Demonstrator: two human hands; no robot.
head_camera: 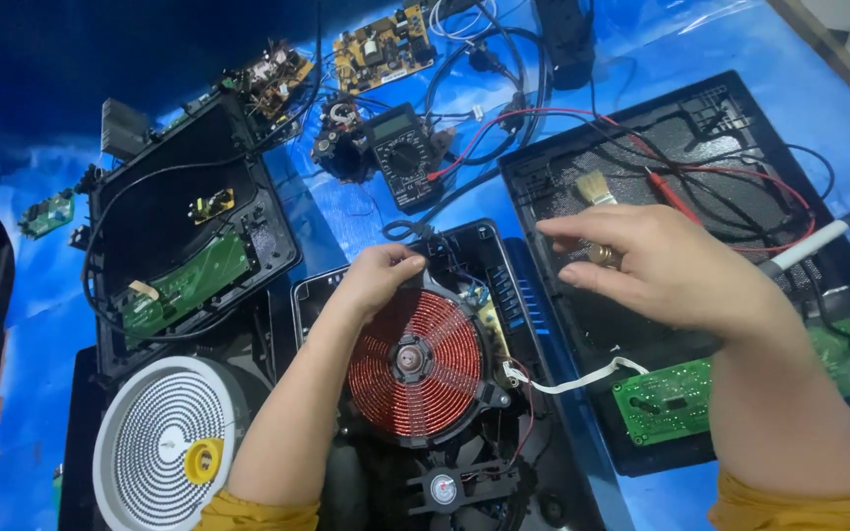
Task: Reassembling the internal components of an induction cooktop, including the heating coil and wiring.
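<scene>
The left hand (378,275) is in the middle of the frame. Its fingers (400,264) curl over the top edge of the red coil (415,362), a round disc of copper wire, and grip that edge. The red coil sits in an open black cooker case (504,295) at the bottom middle.

The right hand (666,265) is on the right side of the frame, above another open black case (563,177). Its fingers are pinched on a small brush (597,197) with pale bristles that stick up past the hand.

A white flat cable (582,379) runs from beside the red coil to a green board (666,398) at the lower right. A white round heater (164,447) lies at the lower left. A black meter (403,152) with red wires sits at the top middle. More green and brown boards lie along the top. All of it rests on a blue tabletop (346,211).
</scene>
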